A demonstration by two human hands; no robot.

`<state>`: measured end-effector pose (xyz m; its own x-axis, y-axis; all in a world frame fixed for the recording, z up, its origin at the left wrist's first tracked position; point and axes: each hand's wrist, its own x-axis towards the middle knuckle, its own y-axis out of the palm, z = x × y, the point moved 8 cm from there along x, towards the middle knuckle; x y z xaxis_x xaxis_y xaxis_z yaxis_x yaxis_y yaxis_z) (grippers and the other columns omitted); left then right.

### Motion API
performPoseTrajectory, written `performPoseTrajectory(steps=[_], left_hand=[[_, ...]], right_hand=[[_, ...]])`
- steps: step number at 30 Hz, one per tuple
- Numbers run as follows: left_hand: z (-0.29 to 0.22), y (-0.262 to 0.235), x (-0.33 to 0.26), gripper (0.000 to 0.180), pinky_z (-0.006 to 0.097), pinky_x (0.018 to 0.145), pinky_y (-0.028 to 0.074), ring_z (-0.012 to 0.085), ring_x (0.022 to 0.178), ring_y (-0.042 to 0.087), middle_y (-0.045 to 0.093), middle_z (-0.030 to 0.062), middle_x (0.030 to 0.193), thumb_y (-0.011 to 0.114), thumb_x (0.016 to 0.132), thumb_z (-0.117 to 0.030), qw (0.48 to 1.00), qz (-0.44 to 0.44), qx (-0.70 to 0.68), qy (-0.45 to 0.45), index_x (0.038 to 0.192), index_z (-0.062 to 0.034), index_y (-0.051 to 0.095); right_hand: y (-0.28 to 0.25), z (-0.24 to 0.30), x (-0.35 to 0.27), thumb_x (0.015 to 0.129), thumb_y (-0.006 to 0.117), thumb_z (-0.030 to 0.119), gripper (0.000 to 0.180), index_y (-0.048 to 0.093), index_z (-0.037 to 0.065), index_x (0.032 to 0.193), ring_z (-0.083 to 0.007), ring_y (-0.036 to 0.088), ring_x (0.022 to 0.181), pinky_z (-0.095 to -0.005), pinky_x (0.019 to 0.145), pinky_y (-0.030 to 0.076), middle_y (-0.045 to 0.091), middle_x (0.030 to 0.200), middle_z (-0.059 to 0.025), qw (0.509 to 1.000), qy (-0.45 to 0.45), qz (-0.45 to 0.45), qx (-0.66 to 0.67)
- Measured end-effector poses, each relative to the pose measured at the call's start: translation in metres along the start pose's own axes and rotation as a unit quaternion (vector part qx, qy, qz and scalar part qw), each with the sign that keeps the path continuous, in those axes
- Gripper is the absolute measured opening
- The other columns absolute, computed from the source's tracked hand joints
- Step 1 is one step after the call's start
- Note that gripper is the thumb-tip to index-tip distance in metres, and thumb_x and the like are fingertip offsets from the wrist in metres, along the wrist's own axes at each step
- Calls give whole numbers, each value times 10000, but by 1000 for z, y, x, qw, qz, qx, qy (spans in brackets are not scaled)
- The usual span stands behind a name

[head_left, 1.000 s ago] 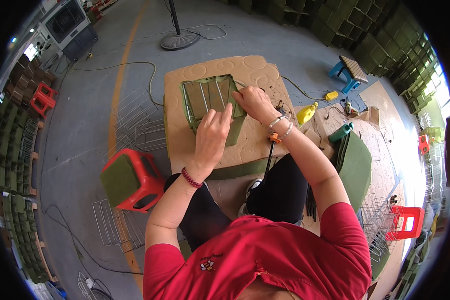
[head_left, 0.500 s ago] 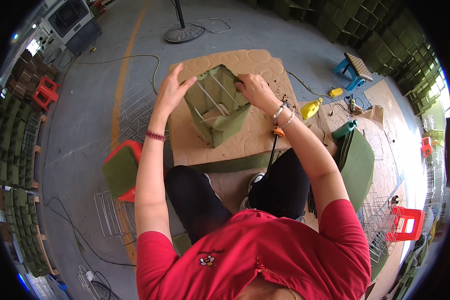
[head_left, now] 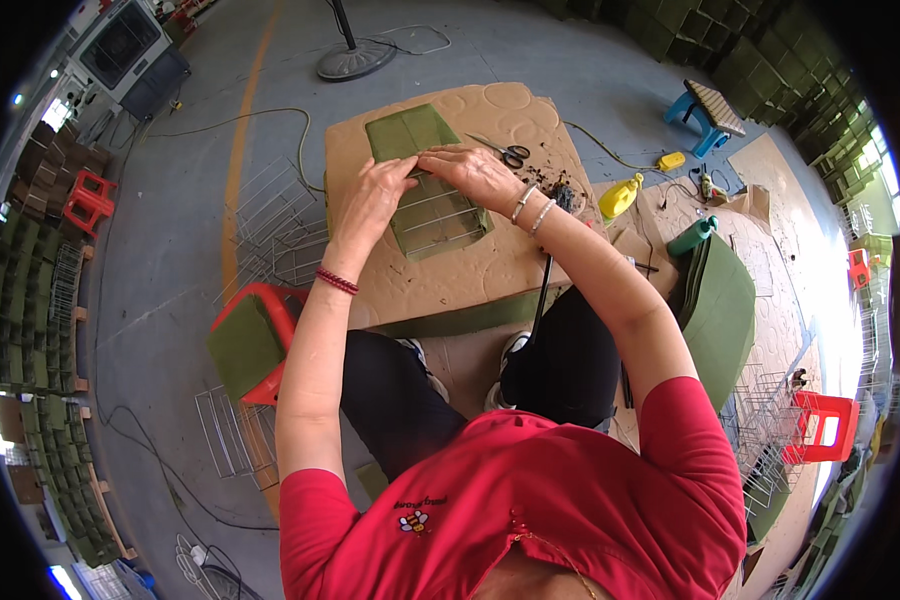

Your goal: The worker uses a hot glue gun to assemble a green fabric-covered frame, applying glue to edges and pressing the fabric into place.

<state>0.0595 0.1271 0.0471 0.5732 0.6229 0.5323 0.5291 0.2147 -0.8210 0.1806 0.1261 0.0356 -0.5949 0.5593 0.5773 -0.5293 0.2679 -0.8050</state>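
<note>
On the cardboard-topped work surface lies a green fabric-covered box with an open side facing me. Thin metal rods of its wire frame show across the opening. My left hand and my right hand meet at the box's upper edge, fingertips almost touching. Both have their fingers closed on the green edge there; the exact grip is partly hidden beneath them. Black-handled scissors lie just past my right hand, beside dark scraps.
A yellow bottle and a teal bottle are to the right, near stacked green panels. At left, a red stool carries green material beside wire frames. A round stand base sits beyond the cardboard.
The box has been turned and tipped, so a flat green panel now faces up at the far side. My hands came together from its two sides. The scissors are now uncovered.
</note>
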Motion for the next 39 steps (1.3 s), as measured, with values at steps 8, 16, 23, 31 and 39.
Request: performPoseTrajectory(steps=[8, 16, 23, 31, 39], left_hand=[[-20, -23, 1, 272, 354, 773, 561, 265, 917, 683, 703, 131, 1002, 605, 846, -33, 990, -104, 87, -27, 1112, -19, 663], [-23, -26, 15, 205, 376, 679, 539, 274, 794, 661, 678, 128, 841, 638, 897, -127, 977, -111, 146, -109, 1075, -52, 707], [9, -31, 0, 243, 405, 691, 530, 321, 769, 652, 656, 163, 804, 688, 864, -172, 953, -100, 142, -248, 1097, -108, 719], [-5, -22, 5, 248, 409, 752, 542, 332, 876, 672, 696, 154, 955, 663, 860, -95, 966, -110, 95, -214, 1103, -63, 703], [-12, -16, 9, 268, 395, 802, 539, 327, 948, 661, 694, 143, 1060, 648, 835, -47, 965, -110, 98, -219, 1098, -26, 694]], right_hand=[[-69, -55, -49, 888, 662, 228, 273, 661, 18, 1062, -334, 669, 916, -395, 790, 532, 698, 991, -159, 947, 271, -173, 24], [-11, -98, -261, 801, 737, 377, 388, 660, 0, 847, -362, 661, 861, -453, 759, 521, 671, 866, -193, 842, 519, 87, -118], [6, -111, -287, 789, 704, 168, 408, 513, 16, 1116, -365, 576, 1085, -442, 850, 509, 551, 1126, -176, 851, 451, 241, -121], [-2, -92, -263, 715, 691, 56, 487, 483, 26, 1154, -352, 590, 1038, -443, 887, 490, 523, 1097, -152, 866, 409, 178, -228], [-59, -104, -279, 679, 706, 48, 418, 610, 36, 1085, -302, 646, 903, -402, 767, 524, 632, 1015, -131, 848, 516, -106, -64]])
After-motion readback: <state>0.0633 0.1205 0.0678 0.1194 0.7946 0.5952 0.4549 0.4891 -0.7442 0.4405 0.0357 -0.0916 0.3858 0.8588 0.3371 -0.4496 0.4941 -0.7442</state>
